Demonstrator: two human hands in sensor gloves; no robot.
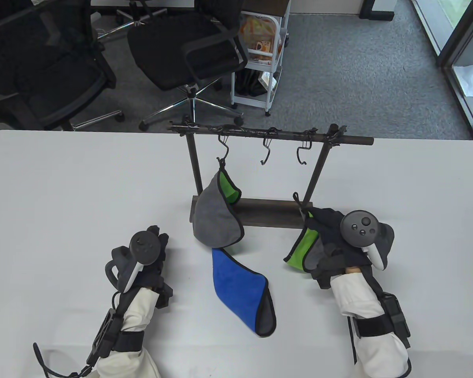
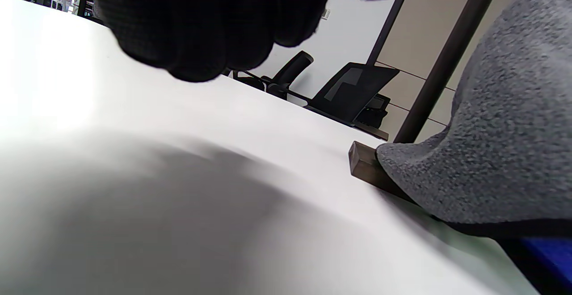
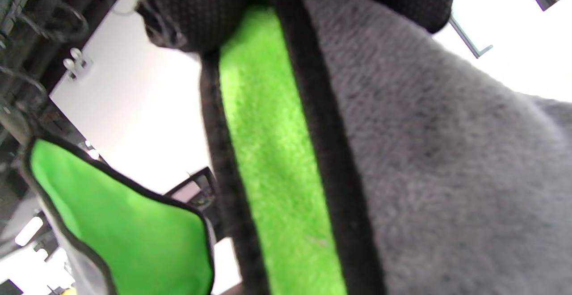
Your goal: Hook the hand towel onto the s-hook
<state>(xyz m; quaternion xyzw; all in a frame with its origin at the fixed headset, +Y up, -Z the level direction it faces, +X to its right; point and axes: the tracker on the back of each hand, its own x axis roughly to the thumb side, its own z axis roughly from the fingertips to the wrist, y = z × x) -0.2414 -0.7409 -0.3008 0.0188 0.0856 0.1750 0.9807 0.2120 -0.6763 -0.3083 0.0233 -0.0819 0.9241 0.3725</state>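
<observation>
Gloved, the right hand [image 1: 331,244] grips a green-and-grey hand towel [image 1: 301,248] near the table's right front, beside the rack [image 1: 260,212]. Soft and light, it should be taken by its loop [image 1: 297,199]. Left hand [image 1: 149,256] rests on the table, fingers curled, holding nothing.

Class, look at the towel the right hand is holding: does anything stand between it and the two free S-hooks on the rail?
Nothing visible does. The right hand grips the green-and-grey towel beside the rack's right post; the middle hook and right hook hang bare above. The hung towel occupies only the left hook.
</observation>
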